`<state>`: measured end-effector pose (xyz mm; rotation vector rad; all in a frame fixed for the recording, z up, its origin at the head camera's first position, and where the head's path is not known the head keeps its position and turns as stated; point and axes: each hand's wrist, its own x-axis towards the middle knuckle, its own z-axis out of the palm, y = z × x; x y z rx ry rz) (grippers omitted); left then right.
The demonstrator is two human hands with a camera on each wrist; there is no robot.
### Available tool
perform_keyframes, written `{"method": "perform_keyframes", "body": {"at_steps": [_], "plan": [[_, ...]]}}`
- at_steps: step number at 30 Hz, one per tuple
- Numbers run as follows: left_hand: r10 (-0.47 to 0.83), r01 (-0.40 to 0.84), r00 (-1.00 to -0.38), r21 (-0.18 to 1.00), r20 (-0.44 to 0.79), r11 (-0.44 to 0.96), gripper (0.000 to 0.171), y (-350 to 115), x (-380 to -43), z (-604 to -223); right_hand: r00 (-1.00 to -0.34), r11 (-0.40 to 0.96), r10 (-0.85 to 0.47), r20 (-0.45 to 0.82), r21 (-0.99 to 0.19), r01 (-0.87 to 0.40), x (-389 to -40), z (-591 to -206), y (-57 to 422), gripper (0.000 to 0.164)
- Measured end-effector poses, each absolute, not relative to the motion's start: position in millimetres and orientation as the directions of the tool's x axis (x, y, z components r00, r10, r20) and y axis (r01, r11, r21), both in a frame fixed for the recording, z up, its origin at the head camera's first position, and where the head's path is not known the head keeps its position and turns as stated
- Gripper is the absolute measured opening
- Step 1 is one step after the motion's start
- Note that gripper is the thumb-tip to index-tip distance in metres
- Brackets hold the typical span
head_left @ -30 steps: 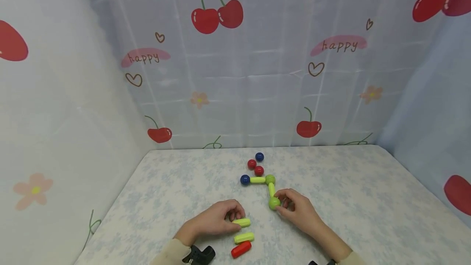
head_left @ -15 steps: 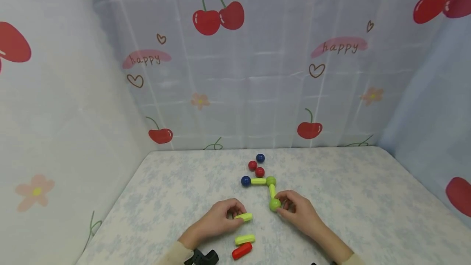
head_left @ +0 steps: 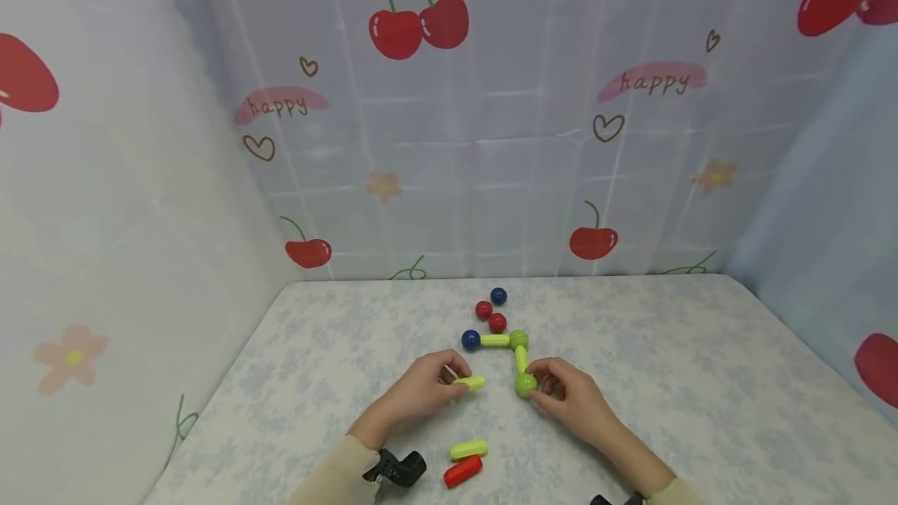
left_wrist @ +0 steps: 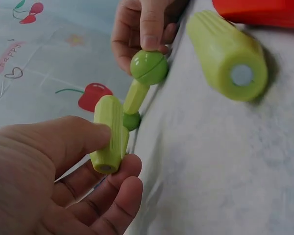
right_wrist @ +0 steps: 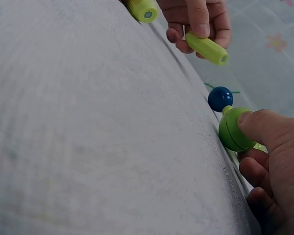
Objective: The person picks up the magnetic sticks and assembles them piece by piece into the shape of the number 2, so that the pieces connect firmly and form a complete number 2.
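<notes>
Between thumb and fingers, my left hand (head_left: 424, 388) pinches a yellow-green magnetic rod (left_wrist: 109, 134) with a grey disc in its end. My right hand (head_left: 571, 396) pinches the near green ball (head_left: 525, 385) of a joined chain. From that ball a yellow-green rod (head_left: 521, 358) runs back to another green ball (head_left: 518, 340). A second rod (head_left: 495, 340) goes left from there to a blue ball (head_left: 471, 340). The held rod lies a short gap left of the near green ball in the head view.
Behind the chain sit two red balls (head_left: 497, 323) and a loose blue ball (head_left: 499, 296). Closer to me, a yellow-green rod (head_left: 468, 450) lies beside a red rod (head_left: 463, 471) on the patterned tabletop (head_left: 631, 333). A printed curtain (head_left: 449, 139) hangs around the table.
My left hand has lifted the yellow-green rod from beside the other rods and carried it forward and slightly right. My right hand stays on the green ball.
</notes>
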<state>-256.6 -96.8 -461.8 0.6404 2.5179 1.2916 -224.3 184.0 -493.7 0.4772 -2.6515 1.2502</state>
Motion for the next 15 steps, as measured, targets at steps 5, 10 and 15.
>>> {"method": "perform_keyframes", "body": {"at_steps": [5, 10, 15], "plan": [[0.472, 0.259, -0.881, 0.835, -0.001, 0.485, 0.015, -79, -261, -464, -0.93, 0.595, -0.22, 0.296, -0.715, -0.368, -225, -496, 185, 0.032], [0.428, 0.255, -0.903, 0.851, 0.04, 0.459, 0.013, -73, -262, -478, -0.923, 0.585, -0.243, 0.297, -0.714, -0.384, -225, -496, 185, 0.031], [0.391, 0.279, -0.914, 0.869, 0.11, 0.408, 0.012, -71, -263, -490, -0.928, 0.6, -0.236, 0.287, -0.708, -0.372, -226, -494, 185, 0.031]]}}
